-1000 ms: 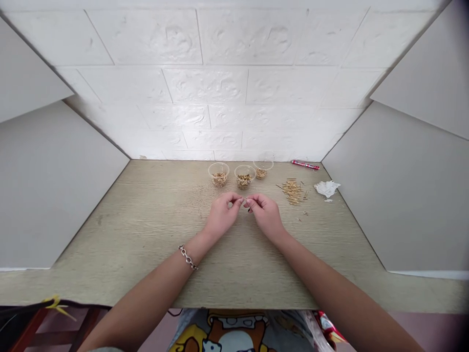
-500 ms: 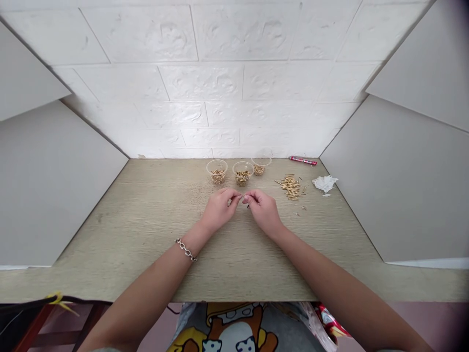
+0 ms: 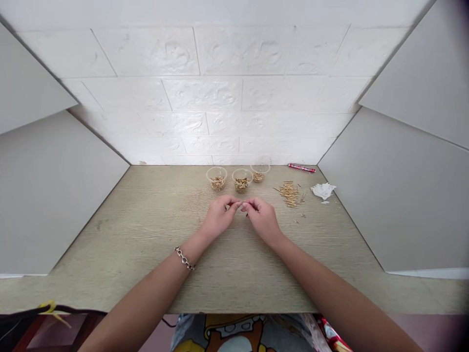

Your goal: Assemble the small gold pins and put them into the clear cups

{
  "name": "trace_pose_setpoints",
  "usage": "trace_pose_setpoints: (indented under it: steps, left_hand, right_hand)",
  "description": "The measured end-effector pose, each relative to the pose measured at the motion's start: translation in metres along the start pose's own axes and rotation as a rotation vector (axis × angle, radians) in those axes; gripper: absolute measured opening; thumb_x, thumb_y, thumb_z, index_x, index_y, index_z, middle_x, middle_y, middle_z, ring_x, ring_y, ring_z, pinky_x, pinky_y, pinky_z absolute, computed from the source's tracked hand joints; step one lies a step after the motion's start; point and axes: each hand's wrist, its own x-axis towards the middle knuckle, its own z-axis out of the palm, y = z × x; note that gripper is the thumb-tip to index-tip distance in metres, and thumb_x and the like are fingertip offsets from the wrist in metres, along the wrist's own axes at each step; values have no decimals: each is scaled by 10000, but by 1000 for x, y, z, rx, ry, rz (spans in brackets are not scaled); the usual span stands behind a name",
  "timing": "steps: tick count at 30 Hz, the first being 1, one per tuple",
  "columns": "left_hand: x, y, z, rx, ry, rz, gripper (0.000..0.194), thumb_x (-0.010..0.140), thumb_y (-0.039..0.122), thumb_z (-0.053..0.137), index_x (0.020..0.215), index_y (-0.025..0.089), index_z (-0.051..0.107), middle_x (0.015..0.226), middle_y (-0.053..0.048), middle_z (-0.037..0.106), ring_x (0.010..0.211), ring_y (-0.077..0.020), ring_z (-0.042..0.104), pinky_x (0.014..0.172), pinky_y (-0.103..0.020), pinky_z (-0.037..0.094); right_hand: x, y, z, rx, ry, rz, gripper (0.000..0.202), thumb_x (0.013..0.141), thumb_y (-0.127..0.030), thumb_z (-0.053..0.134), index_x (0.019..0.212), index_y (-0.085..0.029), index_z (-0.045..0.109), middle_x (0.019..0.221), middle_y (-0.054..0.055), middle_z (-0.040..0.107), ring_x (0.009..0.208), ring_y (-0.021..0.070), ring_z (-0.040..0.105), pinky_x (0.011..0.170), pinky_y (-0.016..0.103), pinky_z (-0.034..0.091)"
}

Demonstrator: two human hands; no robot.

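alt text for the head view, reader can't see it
A person's left hand and right hand pinch close together over a table, anything held too small to identify. Beyond stand three clear cups of gold-coloured bits; gold-coloured rods lie to the right.

place: tabletop work nook | signs: wood-grain table (image 3: 234, 269), white brick-pattern wall (image 3: 220, 93), grey side panels (image 3: 410, 195), cups (image 3: 242, 173) of gold-coloured pieces (image 3: 242, 185)
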Motion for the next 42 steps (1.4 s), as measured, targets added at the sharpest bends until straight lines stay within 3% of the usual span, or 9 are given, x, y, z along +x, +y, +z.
trace_pose_setpoints:
  steps: [8,15,24,33,37,42]
  left_hand:
    - [1,-2,3,-139,42,-45,202,720,342,500,738,183,623,728,-22,616,670,-131,508,638,-250,393]
    - [8,-8,2,-437,38,-201,251,696,384,517,754,146,572,701,-13,573,634,-105,502,612,-229,408]
    - [11,-11,4,-530,36,-277,223,668,341,542,762,141,563,696,-7,568,595,-89,496,597,-225,405]
    - [10,-12,5,-511,-23,-282,198,660,298,551,783,145,579,745,-18,599,655,-103,520,643,-234,413]
    - [10,-13,5,-472,-67,-249,193,674,289,546,803,157,604,785,-22,623,721,-123,540,698,-252,415]
    - [9,-14,5,-489,-154,-221,206,689,286,547,826,168,645,853,-32,649,805,-148,561,780,-281,403]
  right_hand:
    - [1,2,3,20,-42,1,188,764,-330,402,742,-184,519,678,4,575,555,119,503,542,240,389]
    - [-3,-5,3,69,-26,32,277,804,-402,337,678,-189,462,595,-24,509,483,93,480,495,220,371]
    - [4,11,10,256,-103,131,191,722,-361,464,767,-177,442,742,7,565,459,80,485,480,229,405]
    - [4,9,8,345,-16,157,274,782,-436,372,751,-177,456,750,8,556,477,69,492,501,223,411]
    - [6,9,7,470,44,201,288,749,-450,435,713,-171,495,749,29,549,612,100,512,544,223,432]
    - [8,8,5,683,126,301,258,699,-436,512,749,-183,511,893,51,535,726,127,516,528,222,443]
